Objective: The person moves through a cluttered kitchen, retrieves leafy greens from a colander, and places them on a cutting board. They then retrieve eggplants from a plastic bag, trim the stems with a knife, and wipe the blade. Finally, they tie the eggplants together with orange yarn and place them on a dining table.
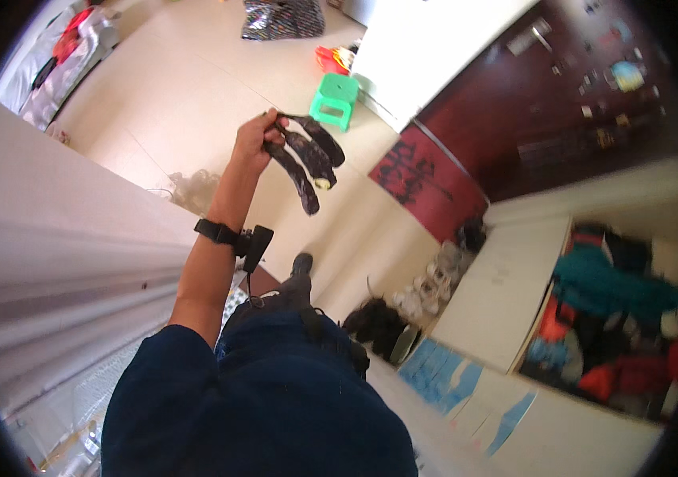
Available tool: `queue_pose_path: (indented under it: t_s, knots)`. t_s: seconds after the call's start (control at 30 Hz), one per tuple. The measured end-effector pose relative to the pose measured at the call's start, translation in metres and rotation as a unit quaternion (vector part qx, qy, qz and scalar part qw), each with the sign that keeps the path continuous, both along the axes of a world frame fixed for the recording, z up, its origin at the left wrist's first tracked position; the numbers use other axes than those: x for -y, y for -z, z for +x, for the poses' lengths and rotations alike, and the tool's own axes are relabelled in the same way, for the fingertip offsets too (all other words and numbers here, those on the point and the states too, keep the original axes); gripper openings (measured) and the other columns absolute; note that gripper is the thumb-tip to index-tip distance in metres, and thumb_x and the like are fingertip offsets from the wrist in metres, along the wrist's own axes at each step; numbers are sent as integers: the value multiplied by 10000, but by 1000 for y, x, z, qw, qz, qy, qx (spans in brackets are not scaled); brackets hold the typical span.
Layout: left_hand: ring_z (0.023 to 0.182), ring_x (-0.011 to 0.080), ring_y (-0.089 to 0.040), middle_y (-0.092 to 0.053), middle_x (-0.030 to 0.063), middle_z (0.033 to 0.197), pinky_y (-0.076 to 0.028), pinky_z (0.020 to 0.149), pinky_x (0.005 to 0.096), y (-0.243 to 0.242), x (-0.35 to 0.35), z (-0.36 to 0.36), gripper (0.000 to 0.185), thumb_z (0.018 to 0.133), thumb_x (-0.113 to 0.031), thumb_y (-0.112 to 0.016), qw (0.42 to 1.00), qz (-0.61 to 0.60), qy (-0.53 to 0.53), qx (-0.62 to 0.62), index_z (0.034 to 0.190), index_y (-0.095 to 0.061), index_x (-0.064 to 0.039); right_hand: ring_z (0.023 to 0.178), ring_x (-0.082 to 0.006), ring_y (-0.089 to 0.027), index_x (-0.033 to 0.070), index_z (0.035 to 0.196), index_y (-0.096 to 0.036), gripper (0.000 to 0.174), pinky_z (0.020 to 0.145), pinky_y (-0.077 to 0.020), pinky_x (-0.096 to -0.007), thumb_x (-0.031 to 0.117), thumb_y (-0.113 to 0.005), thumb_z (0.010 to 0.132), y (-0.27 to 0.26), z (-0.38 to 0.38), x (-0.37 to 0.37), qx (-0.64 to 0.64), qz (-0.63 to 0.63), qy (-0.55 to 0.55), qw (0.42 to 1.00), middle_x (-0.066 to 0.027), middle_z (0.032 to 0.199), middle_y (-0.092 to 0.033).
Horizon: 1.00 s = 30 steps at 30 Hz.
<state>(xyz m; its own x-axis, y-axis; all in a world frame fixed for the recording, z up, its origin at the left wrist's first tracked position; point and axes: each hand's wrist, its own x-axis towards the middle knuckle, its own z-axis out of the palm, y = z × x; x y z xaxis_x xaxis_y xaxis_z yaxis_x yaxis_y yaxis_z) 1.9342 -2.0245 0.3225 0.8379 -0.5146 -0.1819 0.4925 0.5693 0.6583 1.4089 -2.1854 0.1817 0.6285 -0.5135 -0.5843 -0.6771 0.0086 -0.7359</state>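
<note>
My left hand grips a small bunch of overripe bananas by the stem end. Their skins are almost wholly black, and they hang apart below my fingers. At the tip of the middle one, pale flesh shows. A black strap with a dark device is fastened around my left forearm. The bananas are held out over the tiled floor, in front of my body. My right hand is out of view.
Ahead stands a green plastic stool. A red doormat lies before a dark door. Pale shoes line the right side, beside a cabinet with clothing. A wall rises close on the left.
</note>
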Motion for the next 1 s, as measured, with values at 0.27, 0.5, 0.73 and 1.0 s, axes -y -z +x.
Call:
queue_pose_path:
  t_s: [0.27, 0.5, 0.73, 1.0]
  knots:
    - [502, 67, -426, -575, 15, 662, -326, 465, 233, 43, 9, 87, 196, 947, -185, -575, 928, 345, -108, 88, 848, -618, -21, 745, -190, -588, 6, 992, -619, 228, 666, -477, -338, 153, -579, 822, 8, 94, 131, -65, 40, 58, 995, -92, 777, -608]
    - [595, 18, -407, -482, -47, 669, -294, 526, 184, -28, -51, 173, 197, 964, -230, -576, 920, 300, -232, 101, 874, -615, -59, 751, -195, -587, 4, 985, -618, 225, 675, -476, -341, 156, -579, 823, 11, 266, 267, -104, 65, 7, 992, -90, 775, -604]
    - [620, 50, -439, -528, -12, 701, -342, 557, 195, -145, -91, 180, 278, 894, -296, -635, 873, 297, -325, 209, 821, -602, -31, 633, -127, -557, 32, 1095, -579, 257, 555, -459, -251, 153, -586, 868, -15, 653, 399, 55, -99, -370, 922, -61, 774, -589]
    - [427, 81, -349, -468, -30, 518, -343, 478, 258, -157, -168, 243, 286, 932, -260, -572, 776, 93, -440, 442, 709, -502, -95, 942, -120, -579, 25, 1282, -531, 413, 814, -477, -260, 313, -533, 986, -156, 1038, -6, 80, 238, -663, 705, -64, 1133, -615]
